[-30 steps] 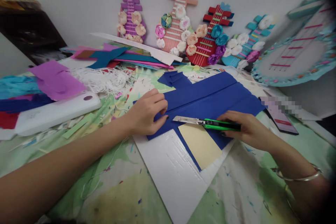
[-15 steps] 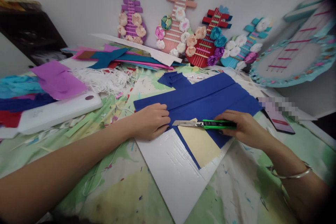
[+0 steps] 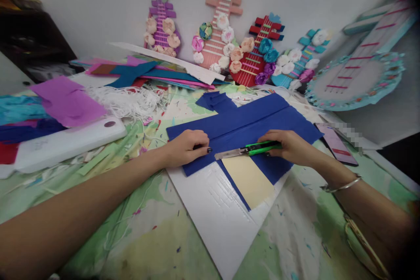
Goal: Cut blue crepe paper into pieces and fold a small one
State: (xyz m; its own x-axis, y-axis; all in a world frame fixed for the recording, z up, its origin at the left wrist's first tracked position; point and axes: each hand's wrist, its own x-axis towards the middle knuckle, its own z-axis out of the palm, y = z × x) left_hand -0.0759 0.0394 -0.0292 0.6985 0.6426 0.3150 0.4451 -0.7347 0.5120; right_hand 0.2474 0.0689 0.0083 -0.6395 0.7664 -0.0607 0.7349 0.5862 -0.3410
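Note:
My right hand (image 3: 287,146) is wrapped round a green-and-black utility knife (image 3: 262,147), its metal blade out and pointing left. The blade lies along the top edge of a tan paper piece (image 3: 251,179), on folded blue crepe paper (image 3: 244,129). My left hand (image 3: 188,148) rests on the left part of the blue paper, fingers curled in and thumb stretched toward the blade tip, close to it. I see nothing held in that hand. Under the papers lies a white board (image 3: 226,236) with cut marks across its surface.
Purple paper (image 3: 68,100), a white case (image 3: 78,140) and tangled white string (image 3: 127,103) lie on the left. Decorated lute shapes (image 3: 218,39) lean on the wall behind. A phone (image 3: 337,144) lies at the right, near a large light-blue lute shape (image 3: 357,74).
My right hand has moved left and slightly up, tilting the knife so its handle end sits higher. My left thumb has spread away from the curled fingers. The view has shifted slightly.

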